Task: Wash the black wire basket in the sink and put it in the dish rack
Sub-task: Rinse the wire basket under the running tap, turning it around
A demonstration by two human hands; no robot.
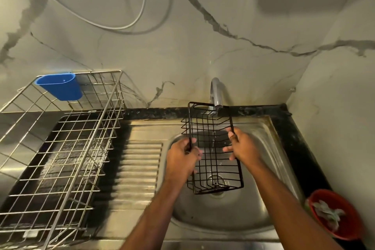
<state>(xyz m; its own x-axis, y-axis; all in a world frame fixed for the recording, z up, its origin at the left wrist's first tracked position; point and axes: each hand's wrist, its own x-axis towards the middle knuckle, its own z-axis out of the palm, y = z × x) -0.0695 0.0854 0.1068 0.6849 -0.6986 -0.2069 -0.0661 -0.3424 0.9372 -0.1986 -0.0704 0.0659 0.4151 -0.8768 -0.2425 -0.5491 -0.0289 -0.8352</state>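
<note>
Black wire basket [213, 148] w/ open grid, gripped by left hand [183, 157] & right hand [242, 145].

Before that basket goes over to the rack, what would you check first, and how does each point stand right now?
1. Both hands on the basket: ok. The left hand grips one long rim of the black wire basket; the right hand holds the other.
2. Basket under the faucet: ok, over the sink.
3. Water running: ok, a thin stream passes through the wires.
4. Basket clean: cannot tell.
5. Room in the dish rack: ok, only a blue cup hangs on its back edge.
6. Path leftwards: ok, only the ribbed drainboard lies between.
</note>
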